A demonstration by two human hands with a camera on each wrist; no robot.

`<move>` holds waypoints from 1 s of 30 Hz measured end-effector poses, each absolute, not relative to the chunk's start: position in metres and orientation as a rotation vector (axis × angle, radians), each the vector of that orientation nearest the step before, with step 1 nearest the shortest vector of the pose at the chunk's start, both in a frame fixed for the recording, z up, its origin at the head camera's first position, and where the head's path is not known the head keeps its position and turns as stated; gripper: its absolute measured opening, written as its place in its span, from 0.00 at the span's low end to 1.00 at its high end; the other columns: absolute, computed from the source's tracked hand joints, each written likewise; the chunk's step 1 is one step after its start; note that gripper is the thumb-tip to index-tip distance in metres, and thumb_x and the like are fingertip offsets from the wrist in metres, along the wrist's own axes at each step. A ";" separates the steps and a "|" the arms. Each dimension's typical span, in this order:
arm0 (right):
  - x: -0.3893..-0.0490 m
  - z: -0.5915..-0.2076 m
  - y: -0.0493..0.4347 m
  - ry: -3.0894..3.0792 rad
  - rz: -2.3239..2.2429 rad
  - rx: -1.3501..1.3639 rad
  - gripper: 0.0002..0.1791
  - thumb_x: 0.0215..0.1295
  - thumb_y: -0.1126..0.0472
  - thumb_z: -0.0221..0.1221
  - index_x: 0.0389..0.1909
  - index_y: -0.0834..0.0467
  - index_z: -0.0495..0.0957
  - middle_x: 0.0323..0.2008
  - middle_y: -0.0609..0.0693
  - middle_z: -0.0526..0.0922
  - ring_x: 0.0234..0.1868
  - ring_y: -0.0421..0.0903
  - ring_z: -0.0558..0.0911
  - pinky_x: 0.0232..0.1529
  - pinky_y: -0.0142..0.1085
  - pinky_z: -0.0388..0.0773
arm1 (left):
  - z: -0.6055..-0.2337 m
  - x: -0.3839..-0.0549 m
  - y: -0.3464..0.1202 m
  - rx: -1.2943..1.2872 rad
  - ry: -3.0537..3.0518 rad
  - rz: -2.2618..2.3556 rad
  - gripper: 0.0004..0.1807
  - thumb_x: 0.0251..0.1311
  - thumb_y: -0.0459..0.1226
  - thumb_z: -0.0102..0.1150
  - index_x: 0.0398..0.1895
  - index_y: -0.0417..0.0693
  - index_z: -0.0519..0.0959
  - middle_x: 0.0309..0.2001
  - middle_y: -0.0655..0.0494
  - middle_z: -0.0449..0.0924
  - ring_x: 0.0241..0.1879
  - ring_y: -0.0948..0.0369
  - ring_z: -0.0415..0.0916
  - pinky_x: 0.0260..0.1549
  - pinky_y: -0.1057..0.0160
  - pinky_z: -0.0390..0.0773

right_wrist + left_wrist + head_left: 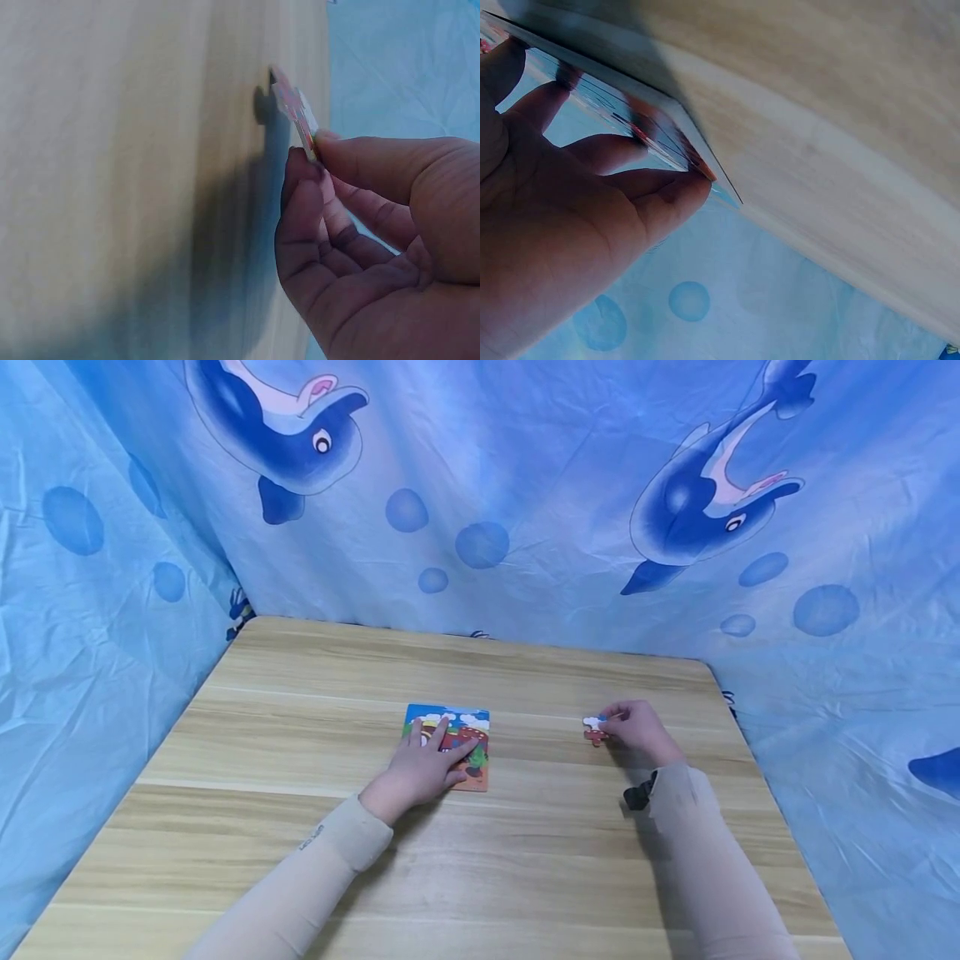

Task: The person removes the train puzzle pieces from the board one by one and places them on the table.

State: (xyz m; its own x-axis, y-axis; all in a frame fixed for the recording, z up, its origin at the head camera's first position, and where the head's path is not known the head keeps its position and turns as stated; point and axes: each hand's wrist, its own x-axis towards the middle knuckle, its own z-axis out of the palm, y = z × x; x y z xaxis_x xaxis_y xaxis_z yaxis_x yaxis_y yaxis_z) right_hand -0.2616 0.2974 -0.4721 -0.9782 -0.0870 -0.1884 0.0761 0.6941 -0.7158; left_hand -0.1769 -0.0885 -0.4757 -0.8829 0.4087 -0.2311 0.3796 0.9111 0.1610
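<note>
A colourful jigsaw puzzle (476, 783) in a thin rectangular tray lies flat on the wooden table. My left hand (422, 770) rests on it with the fingers spread, covering much of the lower left of the picture. In the left wrist view, several fingertips (676, 184) touch its surface near the edge. Off to the right, my right hand (639, 729) pinches a jigsaw puzzle piece (594, 737), white and blue above and reddish brown below. The right wrist view shows this piece (291, 103) edge-on between thumb and fingertips, above its shadow on the table.
The light wooden table (540, 860) ends at a blue curtain (555, 468) printed with dolphins and bubbles, which surrounds its back and sides. A small black object (640, 795) sits at the right sleeve's cuff. Bare wood lies between the two hands.
</note>
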 end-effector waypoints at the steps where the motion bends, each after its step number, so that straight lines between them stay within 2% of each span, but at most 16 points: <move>1: -0.261 -0.472 0.297 2.690 -1.150 0.005 0.12 0.70 0.63 0.64 0.49 0.67 0.82 0.38 0.59 0.84 0.35 0.50 0.82 0.35 0.38 0.79 | -0.475 -0.177 -0.089 0.589 2.812 0.161 0.34 0.73 0.60 0.50 0.80 0.70 0.60 0.79 0.37 0.46 0.72 0.24 0.42 0.68 0.32 0.47; 8: -0.258 -0.473 0.292 2.747 -1.066 0.060 0.13 0.66 0.62 0.68 0.45 0.67 0.82 0.36 0.57 0.82 0.34 0.49 0.78 0.34 0.39 0.77 | -0.477 -0.177 -0.089 0.604 2.818 0.142 0.34 0.73 0.60 0.49 0.80 0.69 0.60 0.79 0.37 0.47 0.71 0.23 0.43 0.69 0.32 0.47; 20: -0.259 -0.477 0.289 2.760 -1.087 0.077 0.10 0.65 0.62 0.70 0.40 0.66 0.83 0.33 0.56 0.81 0.32 0.49 0.77 0.34 0.40 0.76 | -0.477 -0.178 -0.089 0.595 2.818 0.143 0.34 0.73 0.60 0.49 0.80 0.69 0.61 0.79 0.37 0.47 0.71 0.23 0.43 0.68 0.32 0.48; 30: -0.256 -0.471 0.292 2.746 -1.057 0.016 0.13 0.68 0.59 0.67 0.45 0.65 0.81 0.37 0.57 0.82 0.36 0.51 0.79 0.39 0.43 0.77 | -0.477 -0.178 -0.089 0.596 2.818 0.158 0.34 0.73 0.61 0.49 0.80 0.70 0.60 0.79 0.37 0.46 0.71 0.23 0.43 0.68 0.32 0.48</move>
